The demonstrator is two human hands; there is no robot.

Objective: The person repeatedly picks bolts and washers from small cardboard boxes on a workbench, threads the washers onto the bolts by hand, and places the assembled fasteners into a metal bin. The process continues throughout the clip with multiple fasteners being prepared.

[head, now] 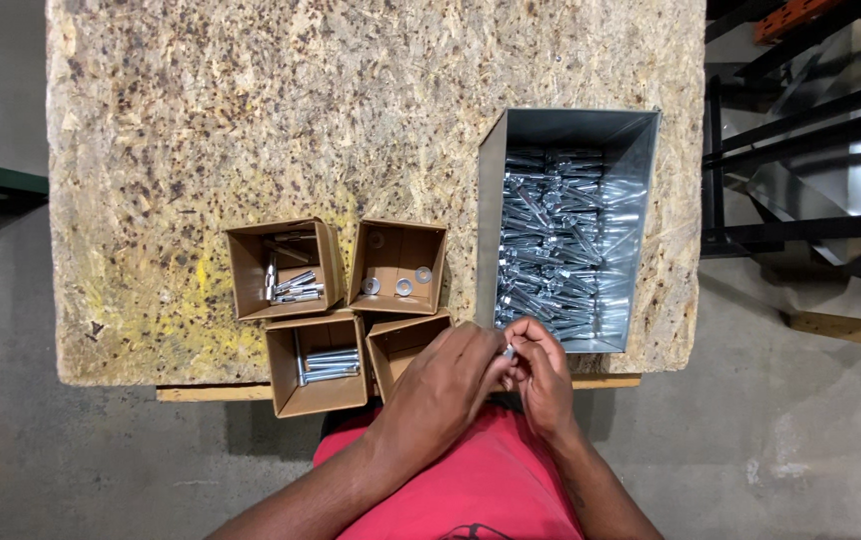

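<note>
Left hand (448, 385): curled over the near edge of the desk (151, 150), fingertips pinched together on a small metal piece (510, 352).
Right hand (543, 372): meets the left, its fingers closed on the same metal piece from the other side.
Metal piece: small, shiny, mostly hidden between the fingertips; whether it is a bolt, nut or washer cannot be told. It sits just in front of the near end of the metal bin (496, 200).
Handling: judged hard, stiff and smooth zinc-plated steel, light on its own but slippery, so a fingertip pinch on its sides suits it; no risk of breaking, more of dropping.
Metal bin: open-topped, full of shiny bolts (556, 245) lying loose; heavy as a whole.
Cardboard boxes: four small open ones left of the bin. Far left box (251, 262) holds short bolts, far right box (433, 262) washers, near left box (286, 385) long bolts, near right box (391, 345) is partly under the left hand.
</note>
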